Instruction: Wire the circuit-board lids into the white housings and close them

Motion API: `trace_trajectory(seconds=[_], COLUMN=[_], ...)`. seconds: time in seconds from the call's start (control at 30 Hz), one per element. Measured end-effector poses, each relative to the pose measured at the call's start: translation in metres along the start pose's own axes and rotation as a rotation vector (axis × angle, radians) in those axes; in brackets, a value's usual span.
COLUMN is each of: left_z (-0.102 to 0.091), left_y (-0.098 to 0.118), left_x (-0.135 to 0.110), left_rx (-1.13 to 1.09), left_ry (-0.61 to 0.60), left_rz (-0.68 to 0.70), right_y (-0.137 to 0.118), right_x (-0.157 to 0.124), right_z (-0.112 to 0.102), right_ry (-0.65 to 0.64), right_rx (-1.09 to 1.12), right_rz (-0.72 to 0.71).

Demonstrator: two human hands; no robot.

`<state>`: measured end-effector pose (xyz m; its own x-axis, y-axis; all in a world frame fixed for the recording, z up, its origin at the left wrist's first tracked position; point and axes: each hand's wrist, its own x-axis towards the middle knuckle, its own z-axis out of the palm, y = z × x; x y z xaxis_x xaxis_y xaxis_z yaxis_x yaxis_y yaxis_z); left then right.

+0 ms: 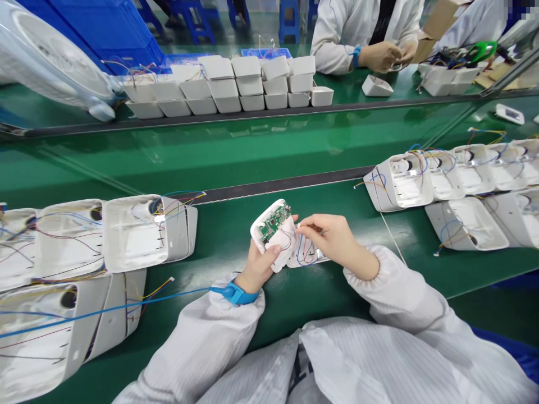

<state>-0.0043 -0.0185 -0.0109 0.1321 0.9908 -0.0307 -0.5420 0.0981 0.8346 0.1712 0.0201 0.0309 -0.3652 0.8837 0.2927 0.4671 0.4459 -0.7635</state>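
My left hand point(257, 268) grips a small white plastic housing point(281, 244) with a green circuit board point(274, 221) set in its upper end. It is held just above the green bench mat point(236, 235). My right hand point(328, 235) pinches a thin wire end point(300, 226) right beside the board. Red, blue and black wires point(304, 253) loop out of the housing below my right hand. A blue wrist strap point(236, 293) sits on my left wrist, and its blue cord runs off to the left.
Several open white housings with loose wires lie at my left point(145, 233) and at my right point(400, 182). A green conveyor belt point(236, 148) runs across the middle. Beyond it stand stacked white housings point(236, 84), and a person in a white coat point(362, 28) works there.
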Motion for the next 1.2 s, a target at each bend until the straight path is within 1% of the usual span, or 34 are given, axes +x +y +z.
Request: trace_trajectory(seconds=[0.13,0.2,0.27,0.37,0.5,0.6,0.8,0.97,1.07,1.2], left_z=[-0.01,-0.017,-0.022,-0.023,-0.016,-0.013,-0.01,-0.009,-0.005,-0.001], left_y=[-0.012,-0.019,-0.024,-0.025,-0.021,-0.018,-0.016,-0.017,-0.015,-0.012], left_x=[-0.005,-0.009,-0.012,-0.012,-0.008,-0.007,-0.007,-0.008,-0.008,-0.006], left_rx=[0.116,0.138,0.137,0.148,0.22,0.234,0.164,0.059,0.018,0.007], left_ry=[0.054,0.109,0.137,0.104,0.028,0.008,0.023,0.014,-0.018,-0.054], left_rz=[0.006,-0.005,-0.01,0.009,0.041,0.034,-0.028,-0.031,-0.029,-0.036], right_y=[-0.005,-0.008,-0.009,-0.01,-0.009,-0.009,-0.012,-0.014,-0.014,-0.014], right_x=[-0.002,-0.004,-0.004,-0.005,-0.007,-0.008,-0.009,-0.007,-0.007,-0.006], right_z=[0.001,0.002,0.003,0.004,0.006,0.008,0.007,0.006,0.004,0.002], right_ry=[-0.064,-0.078,-0.077,-0.054,-0.042,-0.036,-0.046,-0.06,-0.065,-0.11], right_rx=[-0.104,-0.152,-0.182,-0.199,-0.221,-0.226,-0.234,-0.22,-0.223,-0.262], right_rz=[-0.069,-0.085,-0.095,-0.098,-0.109,-0.096,-0.059,-0.052,-0.066,-0.058])
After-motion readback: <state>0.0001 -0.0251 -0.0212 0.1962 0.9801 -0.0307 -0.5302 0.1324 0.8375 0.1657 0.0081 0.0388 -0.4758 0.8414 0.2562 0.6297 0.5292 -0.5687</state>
